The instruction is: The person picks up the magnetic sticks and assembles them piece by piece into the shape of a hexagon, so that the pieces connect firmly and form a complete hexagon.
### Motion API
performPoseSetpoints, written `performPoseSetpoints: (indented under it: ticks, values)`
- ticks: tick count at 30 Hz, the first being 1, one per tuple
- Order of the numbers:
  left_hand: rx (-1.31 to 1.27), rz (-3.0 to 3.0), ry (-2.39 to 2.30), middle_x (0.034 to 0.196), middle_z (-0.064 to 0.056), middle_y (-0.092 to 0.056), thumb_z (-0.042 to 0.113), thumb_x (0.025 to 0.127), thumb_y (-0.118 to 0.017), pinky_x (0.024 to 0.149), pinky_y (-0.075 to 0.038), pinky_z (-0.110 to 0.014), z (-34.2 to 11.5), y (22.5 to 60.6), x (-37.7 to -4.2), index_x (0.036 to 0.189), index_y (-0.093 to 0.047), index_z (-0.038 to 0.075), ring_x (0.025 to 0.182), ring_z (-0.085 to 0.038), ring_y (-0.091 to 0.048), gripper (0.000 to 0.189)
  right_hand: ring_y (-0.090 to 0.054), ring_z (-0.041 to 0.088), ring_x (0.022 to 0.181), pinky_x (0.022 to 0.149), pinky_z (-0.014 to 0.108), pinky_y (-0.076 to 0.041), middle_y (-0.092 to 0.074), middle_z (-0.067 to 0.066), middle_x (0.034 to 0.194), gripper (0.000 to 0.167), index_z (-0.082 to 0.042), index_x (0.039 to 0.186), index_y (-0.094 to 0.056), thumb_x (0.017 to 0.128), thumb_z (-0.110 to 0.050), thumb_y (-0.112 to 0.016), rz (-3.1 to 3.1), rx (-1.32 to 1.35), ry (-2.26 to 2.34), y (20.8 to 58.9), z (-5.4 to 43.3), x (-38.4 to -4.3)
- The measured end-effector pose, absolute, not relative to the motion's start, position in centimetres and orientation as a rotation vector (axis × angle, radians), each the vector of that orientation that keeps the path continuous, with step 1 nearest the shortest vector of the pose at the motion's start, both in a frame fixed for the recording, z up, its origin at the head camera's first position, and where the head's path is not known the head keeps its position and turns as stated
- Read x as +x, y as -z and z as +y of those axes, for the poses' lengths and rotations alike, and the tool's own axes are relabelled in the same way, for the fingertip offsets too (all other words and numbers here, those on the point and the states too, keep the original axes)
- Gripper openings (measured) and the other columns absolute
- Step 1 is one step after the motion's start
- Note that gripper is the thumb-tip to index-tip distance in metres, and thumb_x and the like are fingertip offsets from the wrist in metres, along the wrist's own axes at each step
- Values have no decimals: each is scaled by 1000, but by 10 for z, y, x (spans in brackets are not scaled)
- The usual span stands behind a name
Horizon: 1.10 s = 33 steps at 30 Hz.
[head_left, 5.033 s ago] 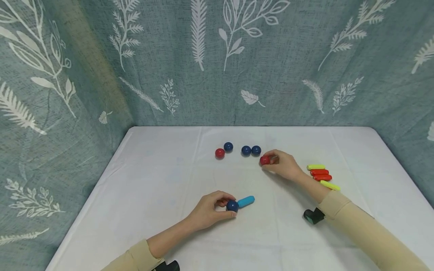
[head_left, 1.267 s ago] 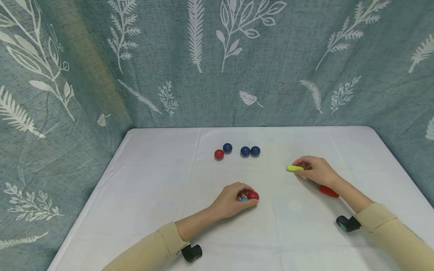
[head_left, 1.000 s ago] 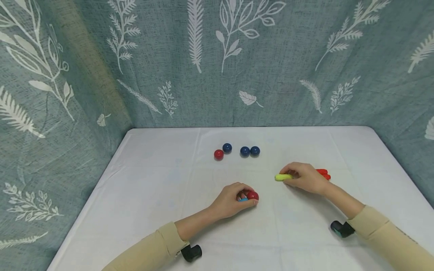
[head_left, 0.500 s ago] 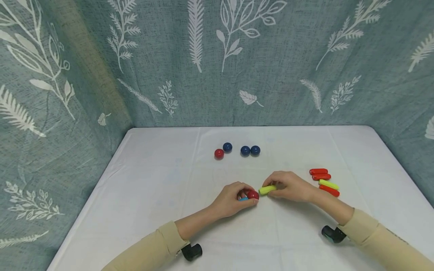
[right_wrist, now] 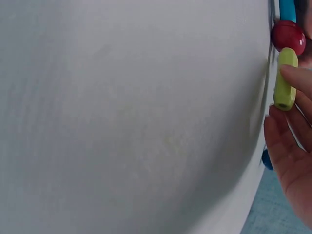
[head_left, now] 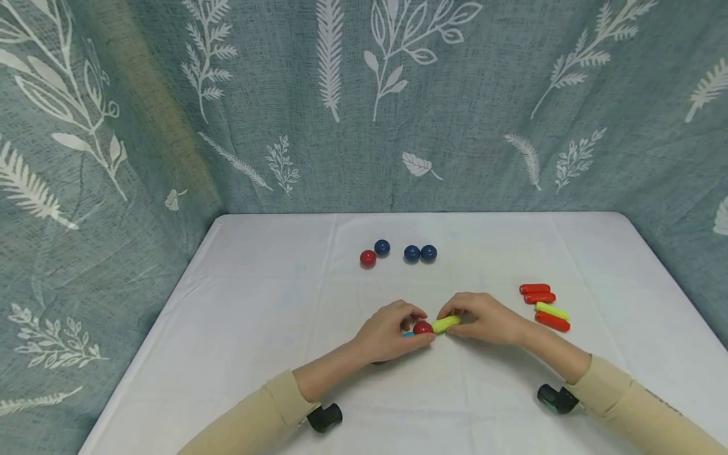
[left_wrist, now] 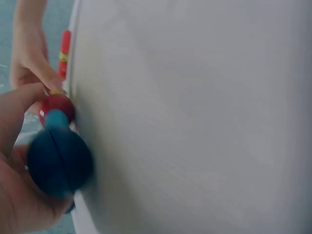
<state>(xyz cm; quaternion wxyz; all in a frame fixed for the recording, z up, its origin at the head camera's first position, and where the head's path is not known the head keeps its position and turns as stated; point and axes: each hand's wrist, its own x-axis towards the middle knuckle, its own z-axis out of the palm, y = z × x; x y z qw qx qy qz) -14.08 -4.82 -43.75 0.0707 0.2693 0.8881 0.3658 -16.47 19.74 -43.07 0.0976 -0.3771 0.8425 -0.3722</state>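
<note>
My left hand (head_left: 392,332) holds a shiny red ball (head_left: 423,328) between thumb and fingers, low over the white cloth. A light blue rod (left_wrist: 57,118) runs from that ball to a dark blue ball (left_wrist: 60,162) under my palm; in the head view the hand mostly hides both. My right hand (head_left: 486,321) pinches a yellow-green rod (head_left: 446,324), its far end right at the red ball. In the right wrist view, the yellow-green rod (right_wrist: 285,80), red ball (right_wrist: 288,37) and light blue rod (right_wrist: 287,9) form one line.
Farther back on the table (head_left: 273,284) lie another red ball (head_left: 368,258) and several dark blue balls (head_left: 420,253). To the right are several red rods (head_left: 537,293) and one more yellow-green rod (head_left: 551,310). A patterned curtain (head_left: 364,158) hangs behind.
My right hand has brought the yellow-green rod from the rod group on the right leftward to the red ball. Earlier, it held the red ball, which now sits at the light blue rod's end.
</note>
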Motion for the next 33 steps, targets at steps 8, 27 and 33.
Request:
performPoseSetpoints:
  ticks: [8, 27, 33]
  values:
    - [782, 2753, -1022, 95, 2, -65, 36, 85, -75, 66, -43, -19, -38, 431, -139, 106, -71, 11, 78, -7, -52, 33, -62, 12, 90, 80, 29, -53, -67, -2, 103, 24, -10, 110, -67, 87, -13, -74, 2446, -1089, 1181, 431, 189, -161]
    - [820, 2696, -1103, 86, 6, -64, 29, 87, -74, 67, -42, -19, -43, 439, -136, 98, -72, 12, 75, -5, -52, 20, -62, 29, 104, 79, 41, -53, -61, 13, 121, 32, -5, 122, -61, 94, -18, -66, 2736, -423, 1383, 428, 176, -205]
    - [805, 2669, -1099, 87, 7, -65, 30, 88, -73, 69, -42, -19, -43, 440, -137, 100, -73, 13, 77, -5, -52, 21, -58, 33, 111, 85, 45, -50, -54, 19, 130, 48, -2, 133, -51, 91, -19, -69, 2742, -282, 1399, 430, 166, -229]
